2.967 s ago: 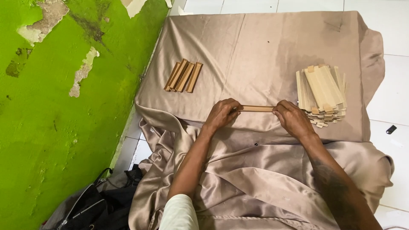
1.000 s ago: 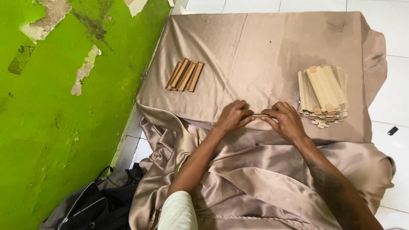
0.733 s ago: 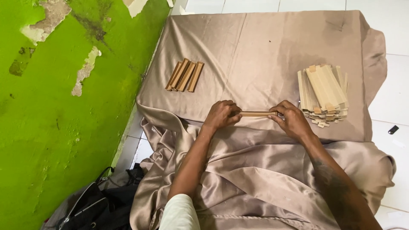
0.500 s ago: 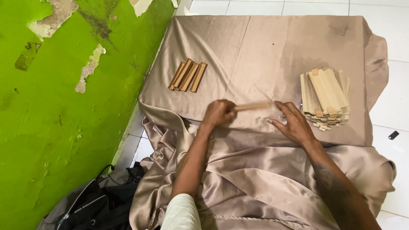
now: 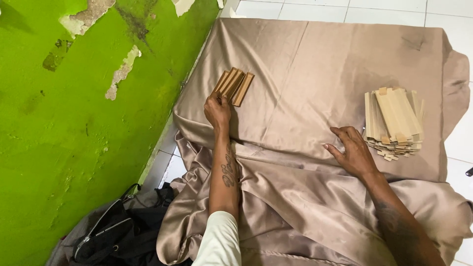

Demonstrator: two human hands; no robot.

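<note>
My left hand [image 5: 218, 111] reaches to the left side of the tan satin cloth [image 5: 315, 64]. Its fingers pinch the near end of a brown stick laid against the left of a small row of brown wooden sticks [image 5: 234, 86]. My right hand [image 5: 351, 150] rests palm down on the cloth with fingers spread and nothing in it. It lies just left of a stack of pale flat wooden strips [image 5: 394, 120].
A green wall with peeling paint [image 5: 74, 128] runs along the left. A dark bag with zips [image 5: 113, 231] lies at the lower left by the bunched cloth. White floor tiles [image 5: 463, 29] show at the right and top edges, with a small dark object [image 5: 468, 172] at the right.
Both hands held one stick between them at the cloth's middle. My left hand then carried it left to the row of brown sticks, and my right hand let go and dropped onto the cloth.
</note>
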